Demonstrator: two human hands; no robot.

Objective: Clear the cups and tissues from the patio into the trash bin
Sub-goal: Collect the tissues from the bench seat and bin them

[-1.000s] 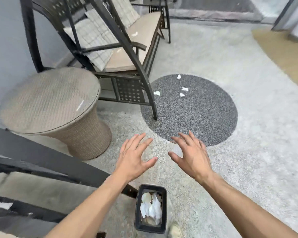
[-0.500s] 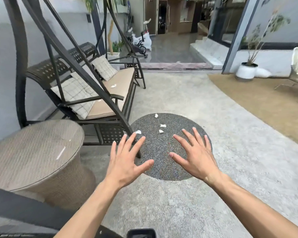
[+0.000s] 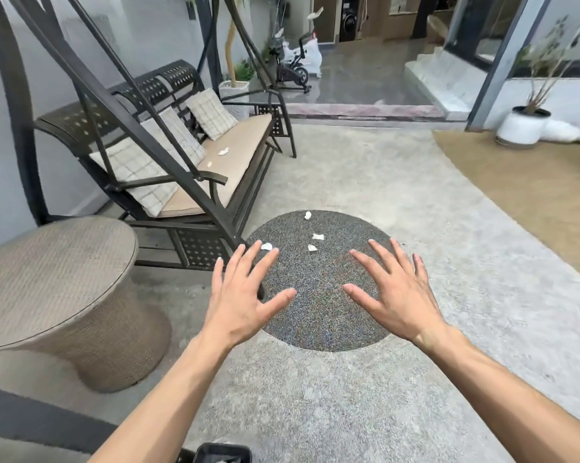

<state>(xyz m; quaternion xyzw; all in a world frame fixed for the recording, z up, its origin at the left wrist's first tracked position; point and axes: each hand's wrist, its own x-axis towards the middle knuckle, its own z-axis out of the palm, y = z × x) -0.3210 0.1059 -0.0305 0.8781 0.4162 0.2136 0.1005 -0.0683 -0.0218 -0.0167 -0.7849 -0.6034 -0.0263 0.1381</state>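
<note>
Several crumpled white tissues lie on the round grey mat point(image 3: 322, 309): one at its far edge point(image 3: 307, 214), two near the middle point(image 3: 318, 236) point(image 3: 312, 248), and one by the swing leg point(image 3: 266, 246). Two more tissue scraps point(image 3: 223, 151) point(image 3: 210, 164) rest on the tan swing seat. My left hand point(image 3: 245, 295) and my right hand point(image 3: 395, 292) hover above the mat with fingers spread, holding nothing. The black trash bin point(image 3: 223, 453) shows only its rim at the bottom edge, below my left forearm. No cups are visible.
A dark metal swing bench point(image 3: 195, 155) with checked pillows stands at the left. A round wicker side table point(image 3: 58, 289) sits at the near left. A white planter point(image 3: 522, 127) stands far right, and an exercise bike point(image 3: 292, 66) is beyond the step.
The view has tilted up from the bin toward the mat and swing. The bin has slid to the bottom edge. Both hands stay open and spread, now over the mat.
</note>
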